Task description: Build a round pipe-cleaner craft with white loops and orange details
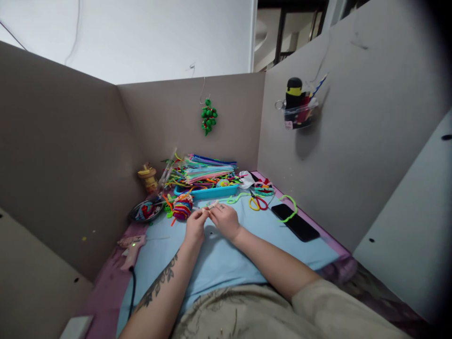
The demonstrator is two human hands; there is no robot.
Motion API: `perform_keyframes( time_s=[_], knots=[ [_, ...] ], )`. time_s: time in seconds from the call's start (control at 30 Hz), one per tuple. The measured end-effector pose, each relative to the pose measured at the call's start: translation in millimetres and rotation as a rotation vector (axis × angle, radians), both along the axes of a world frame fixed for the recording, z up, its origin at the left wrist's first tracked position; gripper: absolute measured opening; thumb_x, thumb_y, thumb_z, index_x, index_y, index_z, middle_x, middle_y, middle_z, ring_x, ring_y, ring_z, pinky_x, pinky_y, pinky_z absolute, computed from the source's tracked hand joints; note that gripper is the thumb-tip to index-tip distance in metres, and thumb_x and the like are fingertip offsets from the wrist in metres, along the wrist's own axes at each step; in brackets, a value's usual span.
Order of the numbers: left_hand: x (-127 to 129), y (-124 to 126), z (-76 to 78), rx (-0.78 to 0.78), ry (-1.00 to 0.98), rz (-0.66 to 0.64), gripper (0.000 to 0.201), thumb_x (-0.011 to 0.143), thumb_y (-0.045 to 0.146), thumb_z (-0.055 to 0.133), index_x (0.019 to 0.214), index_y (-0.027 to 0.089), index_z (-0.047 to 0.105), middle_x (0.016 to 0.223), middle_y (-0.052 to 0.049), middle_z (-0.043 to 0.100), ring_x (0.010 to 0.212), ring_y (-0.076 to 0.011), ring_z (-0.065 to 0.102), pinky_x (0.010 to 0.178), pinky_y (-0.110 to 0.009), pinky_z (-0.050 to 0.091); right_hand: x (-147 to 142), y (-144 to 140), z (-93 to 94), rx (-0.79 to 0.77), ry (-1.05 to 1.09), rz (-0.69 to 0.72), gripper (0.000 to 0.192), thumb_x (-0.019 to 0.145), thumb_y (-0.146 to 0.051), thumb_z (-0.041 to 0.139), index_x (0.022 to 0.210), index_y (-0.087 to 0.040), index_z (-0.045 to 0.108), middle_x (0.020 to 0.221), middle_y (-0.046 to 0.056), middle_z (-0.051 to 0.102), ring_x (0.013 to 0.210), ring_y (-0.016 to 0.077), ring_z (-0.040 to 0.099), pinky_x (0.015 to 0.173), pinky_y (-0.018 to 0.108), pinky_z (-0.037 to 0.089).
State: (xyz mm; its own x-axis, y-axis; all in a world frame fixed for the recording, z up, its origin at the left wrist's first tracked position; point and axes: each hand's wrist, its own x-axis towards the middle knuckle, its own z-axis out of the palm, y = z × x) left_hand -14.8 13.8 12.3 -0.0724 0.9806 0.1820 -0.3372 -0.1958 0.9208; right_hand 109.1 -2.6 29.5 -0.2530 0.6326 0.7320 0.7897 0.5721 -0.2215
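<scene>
My left hand (195, 226) and my right hand (225, 220) meet over the light blue mat (226, 259), fingertips pinching a small pale pipe-cleaner piece (212, 205) between them. A striped multicoloured pipe-cleaner bundle (182, 206) lies just beyond my left hand. A light green pipe cleaner (237, 198) curls on the mat beyond my right hand. Red-and-yellow scissors (258, 202) lie to the right of it.
A blue tray (208, 192) piled with coloured pipe cleaners stands at the back. A metal dish (145, 211) is back left, a glue gun (131, 249) lies left, a black phone (295, 222) right. Cardboard walls enclose the desk; a green ornament (209, 116) hangs behind.
</scene>
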Motion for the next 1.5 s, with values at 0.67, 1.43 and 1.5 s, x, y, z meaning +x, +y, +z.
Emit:
perform_keyframes(
  time_s=[0.67, 1.43, 1.5],
  knots=[
    [-11.4, -9.1, 17.6, -0.003, -0.081, -0.403, 0.046, 0.068, 0.038, 0.068, 0.109, 0.018, 0.063, 0.113, -0.01, 0.061, 0.098, -0.0216, 0.055, 0.073, -0.027, 0.04, 21.5, 14.0, 7.6, -1.055, 0.791, 0.761, 0.026, 0.072, -0.037, 0.06, 0.064, -0.012, 0.059, 0.05, -0.003, 0.051, 0.044, 0.0074, 0.042, 0.046, 0.021, 0.031],
    [-14.9, -3.0, 12.0, 0.06, -0.052, -0.197, 0.024, 0.056, 0.031, 0.076, 0.072, 0.014, 0.068, 0.069, -0.003, 0.064, 0.066, -0.0145, 0.056, 0.072, -0.031, 0.043, 14.9, 11.4, 4.4, -1.04, 0.792, 0.751, 0.032, 0.07, -0.042, 0.066, 0.064, -0.011, 0.062, 0.056, -0.001, 0.054, 0.048, 0.0067, 0.045, 0.047, 0.02, 0.032],
    [-15.0, 0.2, 9.0, 0.065, -0.009, -0.137, 0.022, 0.057, 0.031, 0.074, 0.07, 0.014, 0.068, 0.071, -0.004, 0.065, 0.069, -0.0149, 0.057, 0.073, -0.03, 0.043, 14.7, 13.6, 3.8, -0.912, 0.71, 0.675, 0.03, 0.071, -0.041, 0.064, 0.066, -0.012, 0.063, 0.056, -0.001, 0.054, 0.05, 0.0076, 0.045, 0.049, 0.02, 0.033]
  ],
)
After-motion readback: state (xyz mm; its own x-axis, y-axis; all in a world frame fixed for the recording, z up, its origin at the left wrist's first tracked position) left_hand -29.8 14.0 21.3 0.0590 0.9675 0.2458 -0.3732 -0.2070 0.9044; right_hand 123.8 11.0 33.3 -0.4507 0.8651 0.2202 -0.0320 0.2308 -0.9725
